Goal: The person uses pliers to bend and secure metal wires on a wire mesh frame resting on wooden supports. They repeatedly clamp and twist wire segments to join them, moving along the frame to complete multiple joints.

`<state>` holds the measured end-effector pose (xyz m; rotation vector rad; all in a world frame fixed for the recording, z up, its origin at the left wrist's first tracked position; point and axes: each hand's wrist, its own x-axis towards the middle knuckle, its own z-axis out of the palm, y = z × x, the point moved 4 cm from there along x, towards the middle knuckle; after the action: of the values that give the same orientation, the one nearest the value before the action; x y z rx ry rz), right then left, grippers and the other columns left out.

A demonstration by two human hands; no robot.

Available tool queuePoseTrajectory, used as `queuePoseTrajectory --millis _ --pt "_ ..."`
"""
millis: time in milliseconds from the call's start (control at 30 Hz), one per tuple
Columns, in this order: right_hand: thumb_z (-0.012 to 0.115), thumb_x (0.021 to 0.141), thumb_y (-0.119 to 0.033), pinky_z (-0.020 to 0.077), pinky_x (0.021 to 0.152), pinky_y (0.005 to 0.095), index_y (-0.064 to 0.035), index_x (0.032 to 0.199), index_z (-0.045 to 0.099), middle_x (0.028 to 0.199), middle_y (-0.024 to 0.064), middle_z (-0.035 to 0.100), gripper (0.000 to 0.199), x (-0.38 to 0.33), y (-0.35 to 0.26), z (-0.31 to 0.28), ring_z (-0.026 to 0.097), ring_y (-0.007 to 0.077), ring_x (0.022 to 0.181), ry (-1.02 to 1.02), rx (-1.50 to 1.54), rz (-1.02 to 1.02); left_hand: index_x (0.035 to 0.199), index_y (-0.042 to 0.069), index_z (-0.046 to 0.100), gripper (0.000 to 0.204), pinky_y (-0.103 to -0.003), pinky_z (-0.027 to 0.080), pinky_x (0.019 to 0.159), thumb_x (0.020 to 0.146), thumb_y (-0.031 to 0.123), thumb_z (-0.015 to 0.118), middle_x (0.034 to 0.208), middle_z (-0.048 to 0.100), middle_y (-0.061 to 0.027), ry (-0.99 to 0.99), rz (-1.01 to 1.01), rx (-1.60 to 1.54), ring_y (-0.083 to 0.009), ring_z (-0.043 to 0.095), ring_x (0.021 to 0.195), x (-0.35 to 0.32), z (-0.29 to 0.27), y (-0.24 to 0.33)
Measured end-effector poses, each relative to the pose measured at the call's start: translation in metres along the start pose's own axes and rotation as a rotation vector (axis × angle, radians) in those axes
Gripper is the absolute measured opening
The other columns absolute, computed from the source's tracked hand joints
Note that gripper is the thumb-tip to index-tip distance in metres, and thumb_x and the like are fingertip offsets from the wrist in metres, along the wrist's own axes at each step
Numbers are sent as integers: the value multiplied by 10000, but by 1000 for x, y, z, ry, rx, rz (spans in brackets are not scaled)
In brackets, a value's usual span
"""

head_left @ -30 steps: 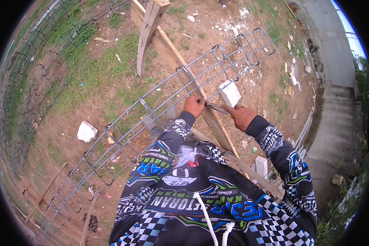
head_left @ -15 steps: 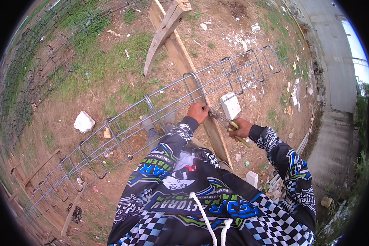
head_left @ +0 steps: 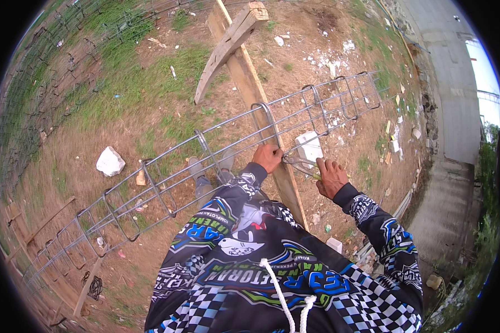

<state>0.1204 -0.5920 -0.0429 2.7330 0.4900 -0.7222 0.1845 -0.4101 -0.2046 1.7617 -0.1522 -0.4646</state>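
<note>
A long steel rebar cage (head_left: 204,145) with rectangular stirrups runs slantwise across the view, resting over a wooden plank (head_left: 245,77). My left hand (head_left: 269,157) is closed on the cage's near lower bar beside the plank; its fingertips hide the exact spot. My right hand (head_left: 332,178) holds pincers (head_left: 300,161) with yellow-green handles, now mostly covered by the hand. The pincers' jaws meet the bar right beside my left fingertips. Any tie wire there is too small to make out.
A curved timber piece (head_left: 228,47) crosses the plank's far end. A white block (head_left: 309,146) lies behind the pincers, and a white stone (head_left: 110,161) at left. My feet (head_left: 226,161) stand beneath the cage. More rebar mesh (head_left: 66,72) lies far left; a concrete strip (head_left: 447,105) borders the right.
My right hand's fingers have lifted and straightened over the pincers' handles, which swung slightly upward. My left hand stays at the same bar. The view has shifted a little.
</note>
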Motion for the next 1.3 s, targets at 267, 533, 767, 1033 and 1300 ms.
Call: queuePoseTrajectory --millis 267,533,767,1033,1300 --pt "715 750 -148 532 685 466 -55 1075 468 920 186 612 418 55 52 11 650 391 817 -114 168 -193 732 -21 661 362 -504 461 689 875 305 595 736 616 -272 -1 9 18 -465 599 727 1 2 -2" --pt "629 926 -432 503 818 430 11 1262 520 951 221 653 567 -20 -46 24 643 310 875 -641 1271 655 740 -24 649 379 -521 453 692 901 313 582 742 608 -282 6 54 -1 -474 597 748 0 3 1" --pt "493 1005 -406 509 832 507 -36 1244 533 977 293 668 443 15 -12 -38 652 440 944 -388 411 172 743 -29 637 448 -529 454 706 962 343 518 731 606 -287 49 -27 -4 -480 593 729 3 5 -5" --pt "394 1034 -465 558 653 413 20 1006 669 805 140 706 558 173 -21 -108 693 248 708 -1230 -86 186 929 -18 620 521 -568 410 717 1062 360 288 722 596 -299 -29 80 29 -495 557 694 -7 6 3" --pt "412 1048 -410 529 531 365 13 1095 582 684 112 635 458 57 12 -45 629 208 521 -845 785 347 1119 -19 574 330 -526 445 748 984 267 477 901 632 -241 -108 105 200 -457 582 841 -3 1 2"
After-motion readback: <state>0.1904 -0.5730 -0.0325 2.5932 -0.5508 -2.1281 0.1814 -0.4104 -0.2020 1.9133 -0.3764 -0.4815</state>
